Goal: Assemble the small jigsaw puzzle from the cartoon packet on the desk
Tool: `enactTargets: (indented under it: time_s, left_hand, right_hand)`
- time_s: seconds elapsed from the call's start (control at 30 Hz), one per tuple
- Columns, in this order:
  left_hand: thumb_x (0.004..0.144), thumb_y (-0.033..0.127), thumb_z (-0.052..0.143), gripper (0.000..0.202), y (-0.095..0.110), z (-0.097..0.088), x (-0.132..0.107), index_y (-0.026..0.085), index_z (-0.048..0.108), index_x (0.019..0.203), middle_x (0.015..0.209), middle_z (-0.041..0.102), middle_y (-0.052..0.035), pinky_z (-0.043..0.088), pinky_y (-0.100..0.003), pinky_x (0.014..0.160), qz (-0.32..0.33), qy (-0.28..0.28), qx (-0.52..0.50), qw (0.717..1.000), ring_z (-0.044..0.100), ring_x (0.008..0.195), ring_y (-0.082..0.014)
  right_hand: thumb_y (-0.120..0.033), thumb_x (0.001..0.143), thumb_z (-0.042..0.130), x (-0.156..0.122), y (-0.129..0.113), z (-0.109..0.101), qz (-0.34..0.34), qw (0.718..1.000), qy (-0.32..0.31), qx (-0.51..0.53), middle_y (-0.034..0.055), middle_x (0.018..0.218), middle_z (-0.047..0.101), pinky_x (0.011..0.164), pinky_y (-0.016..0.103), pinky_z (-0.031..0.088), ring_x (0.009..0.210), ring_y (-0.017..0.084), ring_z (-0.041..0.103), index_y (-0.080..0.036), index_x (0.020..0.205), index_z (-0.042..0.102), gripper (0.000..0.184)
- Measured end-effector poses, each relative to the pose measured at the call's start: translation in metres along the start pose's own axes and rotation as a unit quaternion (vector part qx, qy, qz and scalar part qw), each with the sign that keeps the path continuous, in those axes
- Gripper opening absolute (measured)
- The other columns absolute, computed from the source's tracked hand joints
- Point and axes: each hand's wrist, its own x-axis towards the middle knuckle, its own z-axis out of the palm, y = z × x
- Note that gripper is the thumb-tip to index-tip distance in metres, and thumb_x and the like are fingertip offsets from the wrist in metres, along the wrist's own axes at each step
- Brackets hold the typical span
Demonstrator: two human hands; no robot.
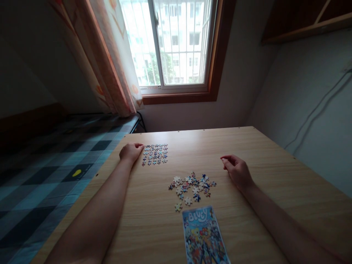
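Note:
Jigsaw pieces lie in neat, separate rows as a block (155,154) at the far left of the table. My left hand (130,152) rests at this block's left side, fingers closed, with the fingertips by the back row's end piece. Whether they grip a piece is too small to tell. Over the table to the right, my right hand (238,171) is closed in a pinch, and anything between its fingertips is hidden. Between the hands and closer to me is a loose pile of jigsaw pieces (195,189), some face up and some showing pale backs.
A colourful "Bluey" picture box or card (203,234) lies at the near side of the wooden table (154,216). To the left is a bed with a checked cover (90,150). Behind are a curtain (110,55) and a barred window (181,44). A cable (316,110) hangs on the right wall.

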Motion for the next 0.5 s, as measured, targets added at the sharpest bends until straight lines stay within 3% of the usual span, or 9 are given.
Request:
enactTargets:
  time_s: [0.37,0.5]
  left_hand:
    - [0.083,0.045,0.061,0.032,-0.0010,0.0007,0.0014,0.030,0.078,0.106,0.106,0.076,-0.0051,0.050,-0.033,0.073,-0.011,0.007,-0.021,1.000,0.068,0.096,-0.0281]
    - [0.086,0.046,0.057,0.036,0.0000,-0.0001,0.0008,0.026,0.077,0.109,0.106,0.075,-0.0090,0.050,-0.035,0.075,-0.023,0.026,-0.030,0.999,0.067,0.098,-0.0311]
  right_hand:
    - [-0.048,0.081,0.065,0.0000,0.0009,0.0005,-0.001,1.000,0.002,-0.003,0.0016,0.066,0.061,0.062,0.027,0.045,0.064,0.016,0.058,-0.014,0.092,0.070,0.036]
    - [-0.044,0.083,0.063,-0.0028,-0.0017,0.0019,-0.031,0.998,-0.047,-0.005,0.0042,0.074,0.065,0.064,0.027,0.047,0.070,0.017,0.060,-0.015,0.096,0.071,0.033]
